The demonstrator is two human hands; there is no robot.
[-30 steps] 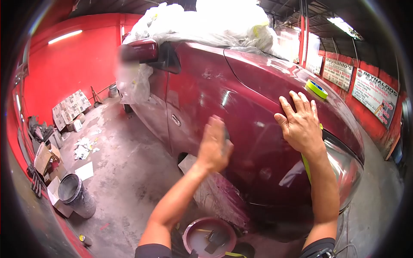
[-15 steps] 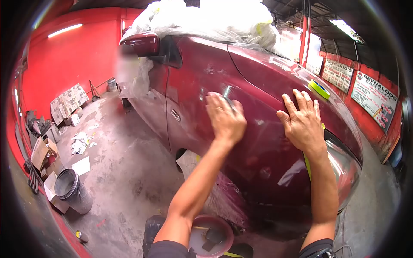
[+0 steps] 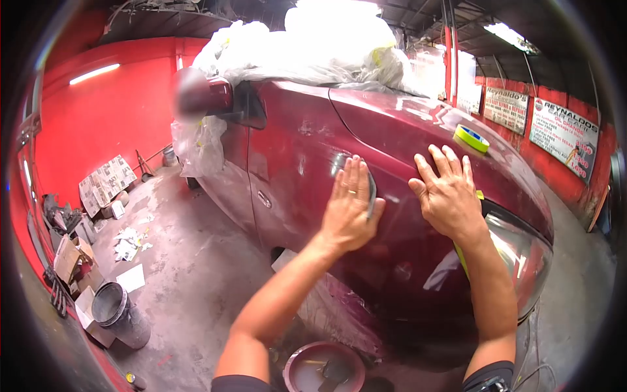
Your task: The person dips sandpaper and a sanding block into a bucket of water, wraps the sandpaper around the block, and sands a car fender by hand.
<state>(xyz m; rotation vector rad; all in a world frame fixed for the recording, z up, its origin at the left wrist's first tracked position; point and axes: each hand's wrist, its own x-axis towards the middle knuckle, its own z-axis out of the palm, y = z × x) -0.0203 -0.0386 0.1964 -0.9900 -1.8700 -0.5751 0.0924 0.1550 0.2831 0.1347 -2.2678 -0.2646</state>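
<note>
My left hand lies against the side panel of a dark red car, its fingers together and pointing up. Under the palm it presses a thin grey pad, whose edge shows between thumb and fingers. A ring is on one finger. Farther right, my right hand rests with fingers spread on the car near the hood's edge and holds nothing. A roll of yellow-green tape sits on the hood just above it. The headlight is beside my right forearm, with yellow-green tape along its edge.
A basin of cloudy water stands on the floor below, between my arms. Clear plastic covers the car's top. The side mirror juts out at upper left. A black bucket and cardboard boxes stand at left.
My left hand has moved over the panel, first up and right, then slightly down, with the pad under it. My right hand stays on the car. The view has shifted slightly.
</note>
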